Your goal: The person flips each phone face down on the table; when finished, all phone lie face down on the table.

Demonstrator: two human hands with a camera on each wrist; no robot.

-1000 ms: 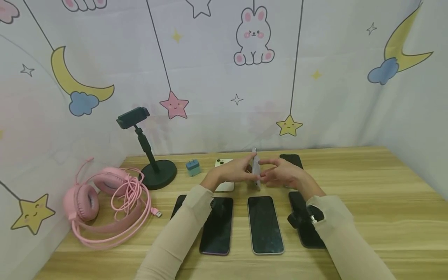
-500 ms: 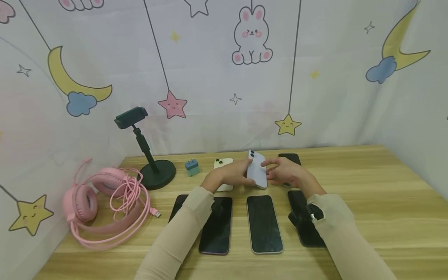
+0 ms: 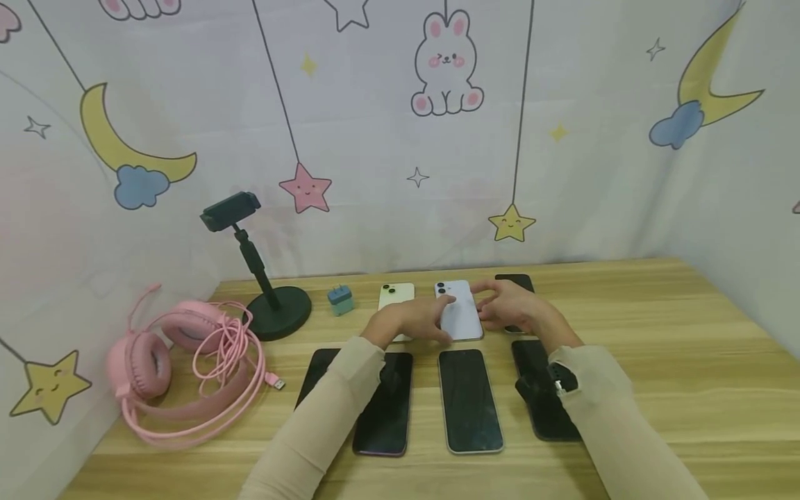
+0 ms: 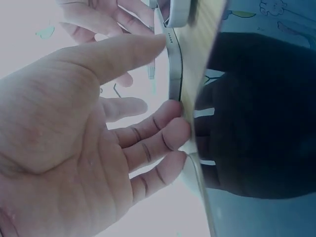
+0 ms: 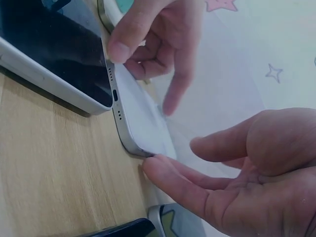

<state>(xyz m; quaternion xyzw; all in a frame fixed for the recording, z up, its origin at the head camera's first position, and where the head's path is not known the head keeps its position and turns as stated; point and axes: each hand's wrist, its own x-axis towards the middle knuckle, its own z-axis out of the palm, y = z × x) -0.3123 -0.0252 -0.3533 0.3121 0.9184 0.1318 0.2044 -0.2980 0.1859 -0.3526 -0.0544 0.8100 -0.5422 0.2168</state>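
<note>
A pale lavender phone point(image 3: 461, 321) lies flat at the back middle of the table, its back with two camera lenses facing up. My left hand point(image 3: 417, 319) is at its left side, and the thumb point(image 5: 120, 51) is by the end edge with the port. On the other side, my right hand point(image 3: 509, 303) has a fingertip point(image 5: 157, 165) at the phone's near right corner. Neither hand lifts the phone. A pale yellow phone point(image 3: 396, 294) lies partly under my left hand. Beyond my right hand lies a dark phone point(image 3: 516, 280), partly covered.
Nearer lies a row of phones, screens up: a middle one point(image 3: 470, 403), one by my left sleeve point(image 3: 382, 420), one under my right wrist point(image 3: 553, 425). At left are pink headphones point(image 3: 145, 371), a black phone stand point(image 3: 278, 316) and a blue charger plug point(image 3: 340, 300).
The lavender phone has gone from standing on its long edge, through a tilt, to lying flat with its back up. Both hands have stayed beside it.
</note>
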